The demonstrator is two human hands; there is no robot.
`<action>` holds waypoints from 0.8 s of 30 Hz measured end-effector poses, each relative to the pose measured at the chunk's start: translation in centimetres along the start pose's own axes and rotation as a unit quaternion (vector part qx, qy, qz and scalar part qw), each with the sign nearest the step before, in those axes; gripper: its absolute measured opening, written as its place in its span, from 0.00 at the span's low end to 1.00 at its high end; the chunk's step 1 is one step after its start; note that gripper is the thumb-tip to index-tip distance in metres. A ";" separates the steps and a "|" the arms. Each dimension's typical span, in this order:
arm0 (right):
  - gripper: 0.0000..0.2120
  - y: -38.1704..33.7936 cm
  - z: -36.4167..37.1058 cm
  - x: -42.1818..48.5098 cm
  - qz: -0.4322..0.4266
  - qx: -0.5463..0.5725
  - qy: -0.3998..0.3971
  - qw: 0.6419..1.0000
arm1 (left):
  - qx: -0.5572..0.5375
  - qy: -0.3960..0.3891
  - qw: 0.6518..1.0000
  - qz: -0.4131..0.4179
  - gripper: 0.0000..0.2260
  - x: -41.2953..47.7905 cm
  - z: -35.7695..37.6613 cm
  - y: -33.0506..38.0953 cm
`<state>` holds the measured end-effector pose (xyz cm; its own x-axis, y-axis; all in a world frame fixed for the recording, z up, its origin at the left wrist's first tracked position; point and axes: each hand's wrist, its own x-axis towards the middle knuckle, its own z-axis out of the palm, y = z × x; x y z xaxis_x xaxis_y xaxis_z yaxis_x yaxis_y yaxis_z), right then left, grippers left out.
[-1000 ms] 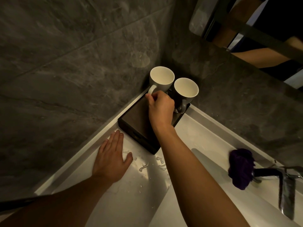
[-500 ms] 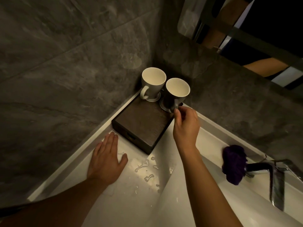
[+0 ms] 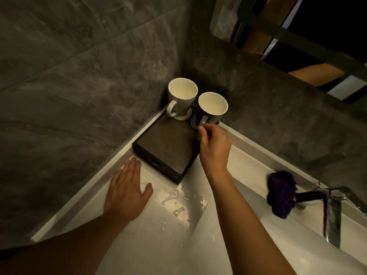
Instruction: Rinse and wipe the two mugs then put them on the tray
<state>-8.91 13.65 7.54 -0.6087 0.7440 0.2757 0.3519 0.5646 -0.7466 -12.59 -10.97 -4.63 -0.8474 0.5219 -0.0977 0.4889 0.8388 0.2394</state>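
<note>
Two white mugs stand upright on round coasters at the far end of a dark wooden tray [image 3: 168, 147] in the corner. The left mug [image 3: 181, 96] has its handle turned toward me. The right mug [image 3: 212, 108] stands beside it, almost touching. My right hand [image 3: 214, 147] pinches that right mug's handle between thumb and fingers. My left hand [image 3: 127, 193] lies flat and open on the white counter, just in front of the tray's near corner.
Water drops [image 3: 178, 201] lie on the white counter [image 3: 158, 235] in front of the tray. The basin opens to the right, with a purple cloth [image 3: 281, 193] draped by the chrome tap [image 3: 333, 215]. Grey tiled walls close the corner; a mirror [image 3: 297, 36] hangs upper right.
My right hand let go of the left mug's handle and moved right to the right mug's handle. The left hand stayed flat on the counter.
</note>
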 end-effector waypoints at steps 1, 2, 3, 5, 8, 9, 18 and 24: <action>0.09 -0.1 0.1 0.0 -0.002 -0.002 0.002 1.000 | 0.001 -0.001 1.000 0.000 0.38 0.0 0.0 0.0; 0.09 -0.2 0.2 0.1 -0.004 -0.004 0.004 1.000 | 0.002 -0.002 1.000 0.000 0.38 -0.1 0.0 0.0; 0.09 -0.3 0.3 0.1 -0.005 -0.004 0.005 1.000 | 0.004 -0.002 1.000 0.000 0.38 -0.1 0.0 0.1; 0.09 -0.5 0.6 0.1 -0.007 -0.003 0.009 1.000 | 0.005 0.000 1.000 0.000 0.38 -0.1 -0.1 0.1; 0.09 -0.5 0.8 0.1 -0.009 -0.006 0.013 1.000 | 0.004 -0.001 1.000 -0.001 0.38 -0.1 -0.1 0.0; 0.09 -0.5 0.8 0.1 -0.011 -0.006 0.014 1.000 | 0.002 -0.001 1.000 0.000 0.38 -0.1 -0.1 0.0; 0.10 -1.0 1.0 0.3 0.008 -0.009 -0.003 1.000 | 0.001 0.001 1.000 0.003 0.38 -0.2 0.0 -0.1; 0.10 -0.8 -0.4 -0.4 0.018 -0.022 -0.043 0.999 | -0.002 -0.006 1.000 0.000 0.38 -0.2 -0.2 0.0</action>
<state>-8.62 13.04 8.22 -0.6531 0.7319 0.1943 0.4051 0.5544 -0.7270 -12.44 -11.09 -4.42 -0.8445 0.5244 -0.1089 0.4890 0.8378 0.2428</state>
